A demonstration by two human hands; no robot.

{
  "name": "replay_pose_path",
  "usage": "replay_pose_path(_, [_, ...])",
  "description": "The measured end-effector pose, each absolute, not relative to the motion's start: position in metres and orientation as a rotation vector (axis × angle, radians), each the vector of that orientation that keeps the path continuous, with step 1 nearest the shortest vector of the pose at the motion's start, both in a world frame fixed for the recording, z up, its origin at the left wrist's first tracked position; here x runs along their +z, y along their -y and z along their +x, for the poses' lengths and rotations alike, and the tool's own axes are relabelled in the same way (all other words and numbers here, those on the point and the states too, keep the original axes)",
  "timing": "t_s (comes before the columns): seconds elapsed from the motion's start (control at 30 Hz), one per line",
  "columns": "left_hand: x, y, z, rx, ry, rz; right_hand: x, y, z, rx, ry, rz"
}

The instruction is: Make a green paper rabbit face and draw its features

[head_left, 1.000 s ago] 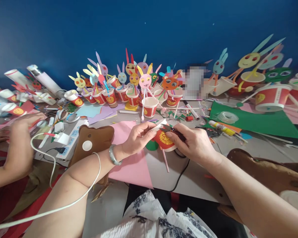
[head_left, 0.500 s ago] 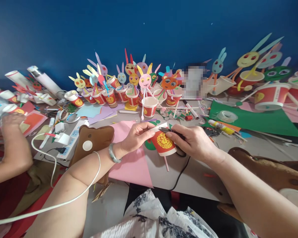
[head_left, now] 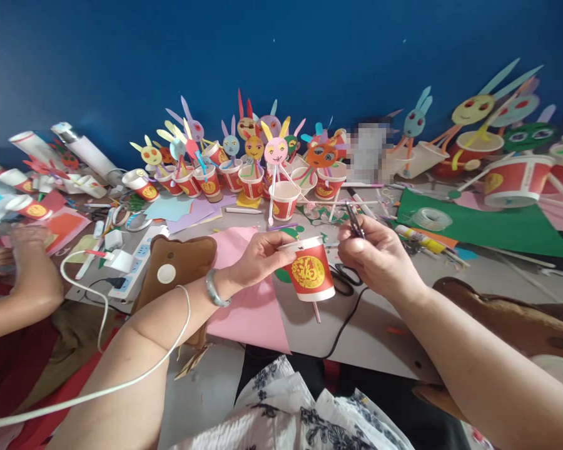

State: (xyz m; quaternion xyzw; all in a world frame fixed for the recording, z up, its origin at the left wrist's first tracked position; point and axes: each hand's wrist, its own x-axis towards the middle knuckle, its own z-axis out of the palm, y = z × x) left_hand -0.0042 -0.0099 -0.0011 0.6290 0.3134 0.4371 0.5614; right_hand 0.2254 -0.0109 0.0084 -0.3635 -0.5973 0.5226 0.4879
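My left hand (head_left: 267, 253) pinches the rim of a red paper cup (head_left: 309, 273) with a gold round emblem, fingers behind and thumb in front. The cup tilts slightly, and a small dark mark shows on its white rim. A thin pale pink stick (head_left: 316, 312) shows below its base. To the right, my right hand (head_left: 380, 256) is closed around a small dark metal tool (head_left: 354, 220) with a narrow tip pointing up, apart from the cup; its exact kind is unclear. Black scissor handles (head_left: 344, 278) lie between the cup and my right hand.
Several paper cups with rabbit-like paper heads (head_left: 276, 150) stand along the back. Pink paper (head_left: 248, 306), a brown bear-shaped piece (head_left: 176, 259), a power strip (head_left: 138, 262), green card (head_left: 488, 222) and clear tape (head_left: 431, 219) lie around. Another person's arm (head_left: 32, 281) is at left.
My right hand has drawn back from the cup's rim to the right, turning the dark tool upward. The cup remains in my left hand, now turned more toward me.
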Motion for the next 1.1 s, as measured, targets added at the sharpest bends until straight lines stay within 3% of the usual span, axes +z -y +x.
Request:
replay_pose_path(0.2, [-0.004,0.01,-0.007,0.916,-0.701,1.492,0.013,0.014,0.221,1.261,1.686,-0.997])
replay_pose_path(0.43, [0.0,0.004,-0.005,1.056,-0.811,1.562,0.009,0.018,0.226,0.575,1.936,-1.178])
replay_pose_path(0.6, [0.01,0.002,-0.008,1.011,-0.904,1.758,0.014,0.017,0.232,0.347,2.326,-1.193])
replay_pose_path(1.1, [0.004,0.0,-0.007,0.949,-0.915,1.766,0.006,0.02,0.23,-0.075,2.458,-1.104])
